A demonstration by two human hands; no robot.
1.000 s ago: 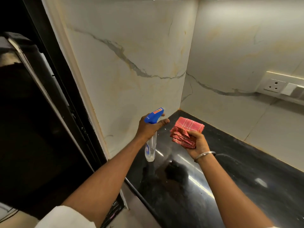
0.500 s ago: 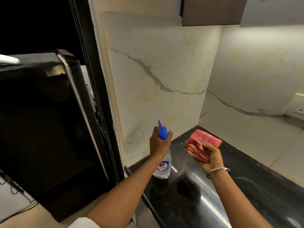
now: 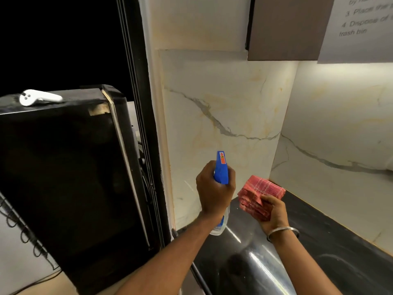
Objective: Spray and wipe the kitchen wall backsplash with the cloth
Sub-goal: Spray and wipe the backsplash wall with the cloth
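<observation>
My left hand (image 3: 213, 191) grips a spray bottle (image 3: 221, 170) with a blue trigger head; its nozzle points at the marble backsplash (image 3: 223, 107) on the left wall of the corner. The clear lower part of the bottle shows below my wrist. My right hand (image 3: 273, 209) holds a folded red checked cloth (image 3: 260, 193) just right of the bottle, above the counter and apart from the wall. A second marble panel (image 3: 340, 124) forms the right side of the corner.
A glossy black countertop (image 3: 319, 241) runs along the walls. A black fridge (image 3: 63, 177) stands at the left with a white controller (image 3: 38, 97) on top. A brown cabinet (image 3: 287, 28) and a printed notice (image 3: 361, 24) hang above.
My view has swung left and up, showing the fridge and cabinet. The bottle's nozzle has turned from pointing right to pointing straight at the left wall. The cloth stays beside it.
</observation>
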